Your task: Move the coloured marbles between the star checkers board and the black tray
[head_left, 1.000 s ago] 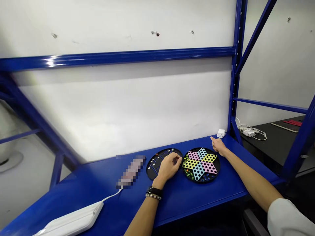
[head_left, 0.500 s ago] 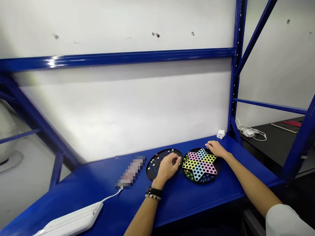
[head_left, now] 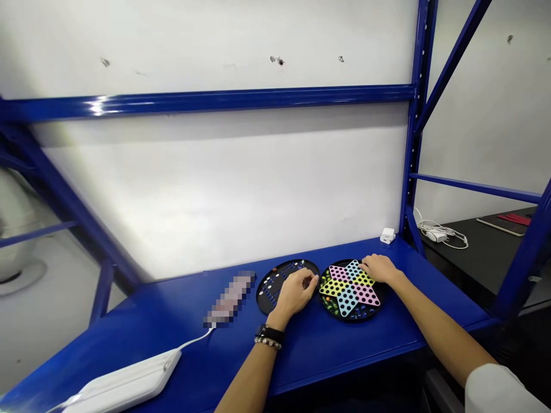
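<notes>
The left hand was positioned over the right edge of a round black plastic tray, which held small white and dark blue marbles. Its fingers were curled and drawn together at the tray's rim, but the hand hid the fingertips, so it could not be determined whether they pinched a marble. A black-strapped wristwatch and a beaded bracelet were worn on that wrist.

The right hand lay palm down on a Chinese checkers board, with its fingers loosely spread and not gripping anything. The board was a round black base carrying a six-pointed star of pink, yellow and pale blue, perforated with rows of round holes. Green marbles sat in the base at its lower left. The board stood just beside the tray, slightly apart from it, on a glossy blue painted steel shelf.

Further left on the shelf lay a pixelated, unidentifiable object, joined by a thin white cable to a flat white plastic unit. A small white plug adapter stood at the back of the shelf, beyond the right hand. A white sleeve covered the right arm above the elbow.
</notes>
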`<state>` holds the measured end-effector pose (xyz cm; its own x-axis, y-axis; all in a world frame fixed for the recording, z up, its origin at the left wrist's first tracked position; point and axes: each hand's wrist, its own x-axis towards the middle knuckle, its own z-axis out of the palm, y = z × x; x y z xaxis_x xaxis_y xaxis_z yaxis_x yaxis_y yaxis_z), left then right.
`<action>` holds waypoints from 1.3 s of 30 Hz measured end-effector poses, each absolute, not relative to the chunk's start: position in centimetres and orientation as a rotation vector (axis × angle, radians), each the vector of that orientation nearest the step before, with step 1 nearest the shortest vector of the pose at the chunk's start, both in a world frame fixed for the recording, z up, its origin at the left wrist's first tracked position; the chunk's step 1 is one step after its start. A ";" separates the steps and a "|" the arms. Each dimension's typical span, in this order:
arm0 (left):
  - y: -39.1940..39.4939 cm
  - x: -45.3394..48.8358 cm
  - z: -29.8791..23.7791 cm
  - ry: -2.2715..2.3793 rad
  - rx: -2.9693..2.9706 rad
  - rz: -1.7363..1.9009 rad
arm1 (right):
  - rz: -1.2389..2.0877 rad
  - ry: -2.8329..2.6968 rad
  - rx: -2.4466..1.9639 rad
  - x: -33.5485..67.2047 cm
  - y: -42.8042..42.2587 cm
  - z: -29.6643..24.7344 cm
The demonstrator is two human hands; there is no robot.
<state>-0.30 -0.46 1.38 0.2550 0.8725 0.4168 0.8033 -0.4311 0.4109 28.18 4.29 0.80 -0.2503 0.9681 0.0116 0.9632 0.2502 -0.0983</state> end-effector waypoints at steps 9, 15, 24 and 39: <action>-0.4 -0.3 1.4 1.572 2.424 0.919 | 0.008 -2.361 -1.880 27.8 4.4 0.6; -0.5 -0.2 1.5 1.571 2.413 0.894 | 0.028 -2.314 -1.913 28.4 4.7 0.6; -0.7 0.0 1.7 1.567 2.412 0.874 | 0.037 -2.308 -1.878 28.2 4.6 0.6; -0.7 0.0 1.5 1.544 2.419 0.885 | 0.140 -2.333 -1.997 28.5 4.5 0.9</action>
